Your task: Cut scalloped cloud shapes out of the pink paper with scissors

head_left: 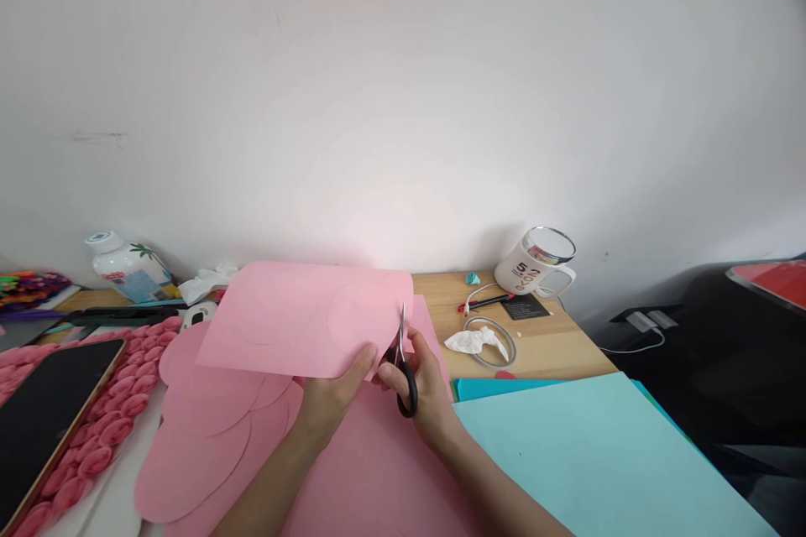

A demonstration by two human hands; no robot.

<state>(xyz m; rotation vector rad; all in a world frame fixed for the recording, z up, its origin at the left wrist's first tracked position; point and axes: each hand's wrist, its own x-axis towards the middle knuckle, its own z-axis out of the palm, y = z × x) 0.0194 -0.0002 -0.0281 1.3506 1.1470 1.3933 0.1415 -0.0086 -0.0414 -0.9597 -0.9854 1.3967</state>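
My left hand pinches the lower edge of a pink sheet of paper, thumb on top, and holds it up off the table. Faint curved lines show on the sheet. My right hand grips a pair of scissors with black handles. Their metal blades point up and away from me at the sheet's right edge; whether the paper lies between both blades is hard to see. Below and to the left lie several rounded pink paper cut-outs, overlapping. More pink paper lies under my hands.
Light blue paper lies at the right. Behind it are a white mug, a coiled cable, a crumpled tissue and a black card. At the left, a phone rests on a pink braided mat, near a white bottle.
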